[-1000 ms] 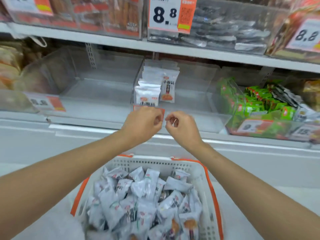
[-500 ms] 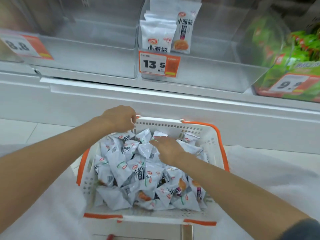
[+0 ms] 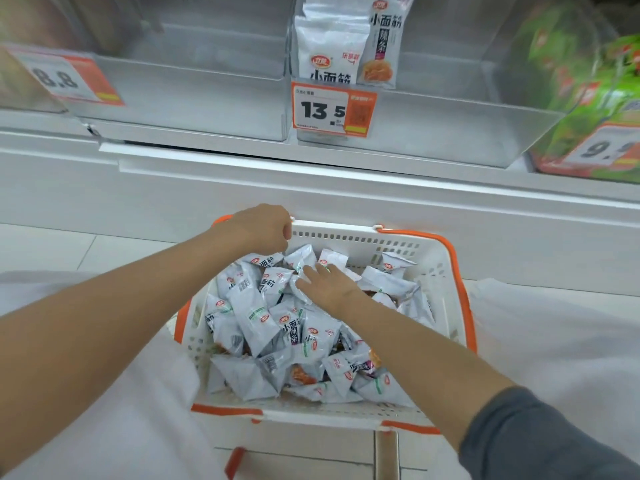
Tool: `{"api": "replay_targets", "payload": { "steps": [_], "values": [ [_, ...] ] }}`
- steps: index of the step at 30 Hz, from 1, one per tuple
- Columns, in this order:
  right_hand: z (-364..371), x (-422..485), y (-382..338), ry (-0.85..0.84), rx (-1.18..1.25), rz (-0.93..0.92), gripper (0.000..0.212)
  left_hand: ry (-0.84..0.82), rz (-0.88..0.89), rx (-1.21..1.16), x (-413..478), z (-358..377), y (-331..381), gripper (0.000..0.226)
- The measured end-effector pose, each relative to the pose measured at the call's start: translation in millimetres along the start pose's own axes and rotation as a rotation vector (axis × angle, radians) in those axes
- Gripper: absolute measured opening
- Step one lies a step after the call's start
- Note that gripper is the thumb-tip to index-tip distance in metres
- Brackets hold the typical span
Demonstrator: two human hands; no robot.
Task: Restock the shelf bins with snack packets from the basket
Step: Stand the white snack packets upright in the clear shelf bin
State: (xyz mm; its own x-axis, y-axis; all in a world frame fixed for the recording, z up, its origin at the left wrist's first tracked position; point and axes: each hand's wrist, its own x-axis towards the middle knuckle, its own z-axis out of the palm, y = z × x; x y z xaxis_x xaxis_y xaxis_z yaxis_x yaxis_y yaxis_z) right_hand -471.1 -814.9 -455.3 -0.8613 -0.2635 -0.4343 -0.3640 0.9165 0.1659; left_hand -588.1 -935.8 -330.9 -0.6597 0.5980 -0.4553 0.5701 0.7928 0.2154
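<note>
A white basket with orange trim sits low in front of me, piled with several white snack packets. My left hand is at the basket's far-left corner, its fingers curled at the rim. My right hand lies flat with fingers spread on the packets near the far side of the pile. Up on the shelf, a clear bin holds a few upright packets of the same kind behind a 13.5 price tag.
Left of it stands a clear bin with nothing visible inside, beside an 8.8 price tag. On the right a bin of green packets carries another price tag. A white shelf ledge runs between bins and basket.
Both hands dropped from the 13.5 price tag down to the basket. The view tilted down. In the last half second my right hand spread flat on the packets.
</note>
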Motion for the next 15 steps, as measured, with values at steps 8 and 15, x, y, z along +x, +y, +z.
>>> {"api": "replay_targets", "payload": {
  "steps": [8, 15],
  "values": [
    [-1, -2, -5, 0.125, 0.017, -0.055, 0.039, 0.011, -0.068, 0.029, -1, -3, -11, 0.018],
    [-84, -69, 51, 0.35, 0.555, 0.138, 0.015, -0.239, 0.02, 0.009, -3, -7, -2, 0.073]
  ]
}}
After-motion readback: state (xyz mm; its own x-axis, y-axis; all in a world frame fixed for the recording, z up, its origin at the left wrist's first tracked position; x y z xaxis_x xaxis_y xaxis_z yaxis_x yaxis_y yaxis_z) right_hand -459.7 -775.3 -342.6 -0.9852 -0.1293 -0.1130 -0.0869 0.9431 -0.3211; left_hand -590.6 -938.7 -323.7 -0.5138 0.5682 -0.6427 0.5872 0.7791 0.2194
